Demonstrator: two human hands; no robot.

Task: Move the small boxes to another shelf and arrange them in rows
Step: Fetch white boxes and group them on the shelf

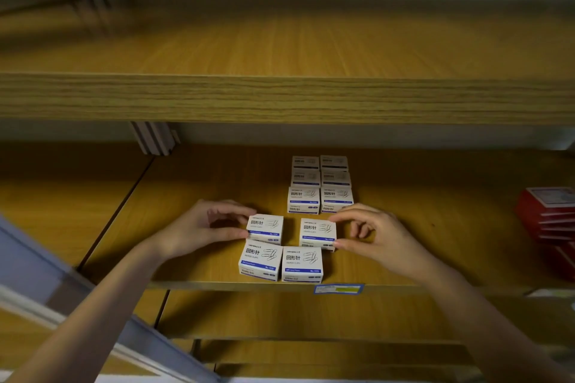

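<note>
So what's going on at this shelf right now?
A person is arranging small white paper-clip boxes on the wooden shelf. The left-hand grip pinches the left box and the right-hand grip pinches the right box, with a gap between the two boxes. I cannot tell whether either is lifted. The front pair sits side by side at the shelf edge, and the back six stand in two columns behind. Red boxes are stacked far right.
</note>
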